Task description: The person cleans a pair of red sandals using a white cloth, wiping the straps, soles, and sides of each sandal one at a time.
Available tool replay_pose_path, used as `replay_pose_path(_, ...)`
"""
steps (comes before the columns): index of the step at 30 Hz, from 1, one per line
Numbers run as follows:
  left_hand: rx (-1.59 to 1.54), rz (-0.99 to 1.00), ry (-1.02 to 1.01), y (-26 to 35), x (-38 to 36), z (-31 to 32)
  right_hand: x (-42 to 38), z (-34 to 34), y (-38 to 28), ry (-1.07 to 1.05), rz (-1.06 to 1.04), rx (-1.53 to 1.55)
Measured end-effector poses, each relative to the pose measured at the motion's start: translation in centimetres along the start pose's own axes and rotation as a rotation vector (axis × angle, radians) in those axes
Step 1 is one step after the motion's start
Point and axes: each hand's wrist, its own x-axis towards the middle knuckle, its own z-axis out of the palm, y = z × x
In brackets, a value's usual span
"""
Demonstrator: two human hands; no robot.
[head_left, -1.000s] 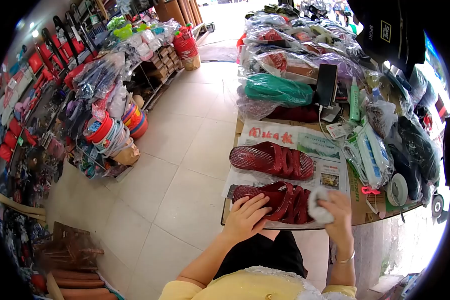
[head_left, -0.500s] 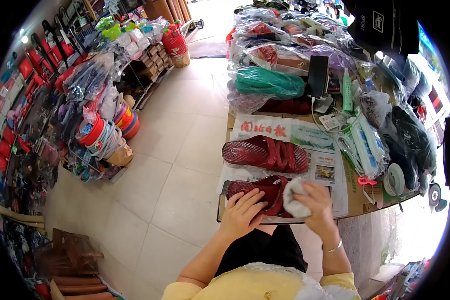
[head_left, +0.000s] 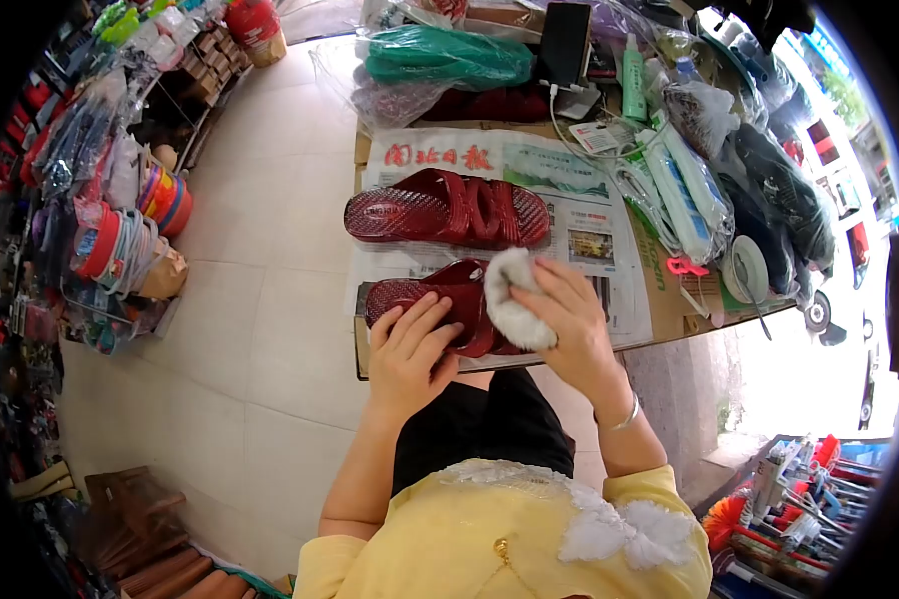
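Note:
Two dark red slide sandals lie side by side on a newspaper (head_left: 378, 160) at the table's front. My left hand (head_left: 410, 349) holds the nearer sandal (head_left: 467, 285) by its heel end, fingers laid over the footbed and the thumb low at its near side. In my right hand (head_left: 577, 324) is a bunched white fluffy cloth (head_left: 514, 299), pressed against that sandal's strap. The cloth covers the toe end. Just beyond it, the farther sandal (head_left: 440, 210) rests untouched, its sole down and its toe end to the right.
Behind the newspaper are a green plastic-wrapped bundle (head_left: 449, 57), a black phone-like slab (head_left: 564, 45) and a green bottle (head_left: 633, 80). A white bowl (head_left: 744, 270) stands at the right edge. Buckets (head_left: 100, 240) and packed shelves line the left, across the tiled floor (head_left: 290, 299).
The view has tilted down and shifted right, so the table appears farther left and higher. My right hand has moved the cloth slightly along the strap; my left hand stays on the heel end.

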Motion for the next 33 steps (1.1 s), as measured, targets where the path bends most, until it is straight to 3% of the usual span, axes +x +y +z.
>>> replay_pose_path(3, -0.003, -0.005, -0.007, -0.1, 0.0, -0.2, -2.1, -0.6, -1.6, -0.119, -0.127, 0.208)
replay_pose_path(5, -0.003, 0.001, -0.021, 0.0, 0.0, -0.2, -2.2, -1.2, -1.6, -0.099, -0.150, 0.178)
replay_pose_path(8, 0.007, 0.025, -0.019, -0.3, 0.0, -0.2, -0.2, -1.4, -0.4, 0.203, -0.082, 0.076)
replay_pose_path(9, 0.013, 0.029, -0.014, -0.3, 0.0, -0.2, 0.0, -0.8, -0.3, 0.208, -0.088, 0.077)
replay_pose_path(11, 0.017, 0.022, -0.015, -0.1, -0.1, -0.3, 0.6, 1.4, 0.3, 0.065, -0.164, -0.064)
replay_pose_path(13, 0.014, 0.014, -0.005, -0.6, -0.7, 0.2, -0.8, 3.0, -1.2, 0.113, -0.241, 0.128)
replay_pose_path(17, 0.024, 0.016, -0.016, -0.3, -0.3, -0.2, -1.0, 0.3, -2.8, -0.014, -0.282, 0.321)
replay_pose_path(19, -0.007, 0.008, -0.013, -0.1, -0.1, -0.4, -0.4, -0.4, -2.2, 0.159, -0.308, 0.121)
replay_pose_path(21, 0.010, 0.012, -0.010, 0.0, -0.3, -0.4, 0.4, -0.4, -1.0, 0.215, -0.139, -0.018)
replay_pose_path(25, 0.019, 0.005, 0.021, 0.1, -0.1, -0.1, -0.6, 3.6, -2.3, 0.137, -0.229, 0.108)
replay_pose_path(29, -0.007, -0.057, -0.019, 0.1, -0.4, -0.1, 0.5, 2.5, -3.9, 0.125, -0.349, 0.230)
replay_pose_path(33, 0.005, 0.019, 0.013, 0.1, -0.2, -0.4, -0.3, 0.5, -1.0, 0.272, -0.155, -0.046)
